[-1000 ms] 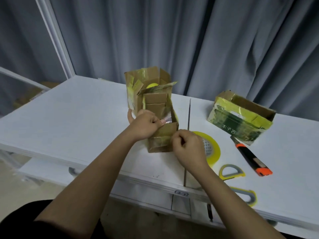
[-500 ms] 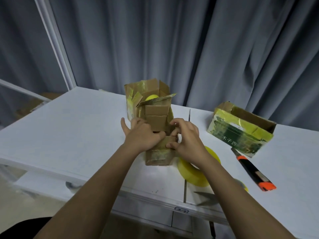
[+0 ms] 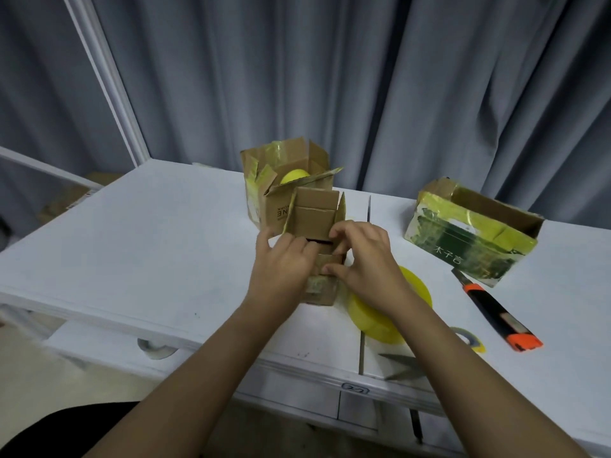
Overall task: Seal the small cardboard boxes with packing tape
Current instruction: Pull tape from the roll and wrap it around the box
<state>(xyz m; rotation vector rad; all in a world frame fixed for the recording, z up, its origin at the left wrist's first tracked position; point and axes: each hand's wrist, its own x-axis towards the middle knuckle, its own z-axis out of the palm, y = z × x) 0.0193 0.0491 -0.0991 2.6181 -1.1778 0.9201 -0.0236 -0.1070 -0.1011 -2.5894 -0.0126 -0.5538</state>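
while our left hand (image 3: 284,262) and right hand (image 3: 363,259) curl round the small brown cardboard box (image 3: 319,226), pinching its flaps, it stands on the white desk (image 3: 148,233), beside a yellow packing tape roll (image 3: 380,315).

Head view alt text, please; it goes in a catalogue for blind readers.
Both hands, left hand and right hand, grip a small cardboard box with open flaps on a white table. A yellow tape roll, scissors, a utility knife and two more opened boxes lie nearby.
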